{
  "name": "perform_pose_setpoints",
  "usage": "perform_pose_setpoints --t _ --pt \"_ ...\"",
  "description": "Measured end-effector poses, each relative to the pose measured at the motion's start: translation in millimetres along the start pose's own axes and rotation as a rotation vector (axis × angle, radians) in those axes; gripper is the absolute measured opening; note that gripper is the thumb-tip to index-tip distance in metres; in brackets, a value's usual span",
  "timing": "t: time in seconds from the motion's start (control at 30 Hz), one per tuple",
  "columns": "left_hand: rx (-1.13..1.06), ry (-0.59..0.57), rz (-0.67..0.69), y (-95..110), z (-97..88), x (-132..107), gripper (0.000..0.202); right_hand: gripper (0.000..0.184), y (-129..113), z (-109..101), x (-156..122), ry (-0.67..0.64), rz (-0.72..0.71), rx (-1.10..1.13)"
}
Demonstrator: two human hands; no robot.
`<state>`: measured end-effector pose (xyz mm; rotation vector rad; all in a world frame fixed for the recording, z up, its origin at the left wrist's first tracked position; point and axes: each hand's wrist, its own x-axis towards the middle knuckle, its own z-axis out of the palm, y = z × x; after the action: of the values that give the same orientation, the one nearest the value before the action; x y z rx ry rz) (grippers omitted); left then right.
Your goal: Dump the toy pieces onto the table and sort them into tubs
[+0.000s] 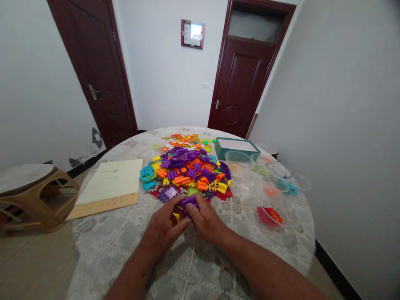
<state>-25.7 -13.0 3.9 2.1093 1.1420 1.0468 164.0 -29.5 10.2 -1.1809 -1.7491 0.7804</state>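
Note:
Both my hands meet at the near side of a round table (125, 233) with a lace-patterned cloth. My right hand (204, 221) pinches purple plastic building pieces (189, 201) from the right. My left hand (164, 227) closes on the same cluster from the left, with red and yellow pieces (175, 217) showing under its fingers. Just beyond my hands lies a big heap of coloured interlocking pieces (187, 168): purple, orange, yellow, blue, red and green.
Several clear plastic bowls (271, 208) stand at the right, some holding red, orange or blue pieces. A teal-sided box (237, 146) sits behind them. A paper sheet on a brown envelope (109, 183) lies at the left. A wooden stool (31, 196) stands left of the table; two dark doors behind.

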Motion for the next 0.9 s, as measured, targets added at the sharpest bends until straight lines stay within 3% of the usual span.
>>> perform_pose_setpoints --t 0.17,0.27,0.33,0.43,0.57,0.67,0.73,0.83,0.9 --pt "-0.039 -0.008 0.002 5.4 0.7 2.1 0.051 0.016 -5.9 -4.9 2.1 -0.017 0.028 0.010" --pt "-0.027 -0.014 0.027 7.8 -0.6 3.0 0.051 0.037 -7.1 -9.1 2.7 -0.044 0.009 0.195" --pt "0.003 -0.018 0.058 5.8 -1.4 2.3 0.051 0.039 -10.8 -16.4 1.7 -0.078 0.013 0.249" --pt "0.073 0.006 0.078 -1.7 -3.0 0.1 0.054 0.032 -24.4 -41.7 -1.9 -0.089 0.062 0.130" --pt "0.212 0.076 0.108 -12.8 -8.2 -1.4 0.051 0.030 -43.4 -101.6 5.3 -0.216 0.056 -0.215" --pt "0.325 0.093 0.113 -14.3 -12.2 -2.2 0.047 0.029 -37.3 -151.7 40.3 -0.176 0.051 -0.390" --pt "0.392 0.062 0.069 -11.1 -14.3 -3.8 0.048 0.032 -21.6 -180.6 78.1 -0.102 0.160 -0.402" --pt "0.481 -0.036 -0.039 -4.6 -17.0 -7.4 0.053 0.034 7.4 -212.1 138.6 0.160 0.384 -0.375" --pt "0.519 -0.094 -0.107 -2.4 -18.8 -9.5 0.058 0.038 22.0 -224.4 169.6 0.286 0.419 -0.372"
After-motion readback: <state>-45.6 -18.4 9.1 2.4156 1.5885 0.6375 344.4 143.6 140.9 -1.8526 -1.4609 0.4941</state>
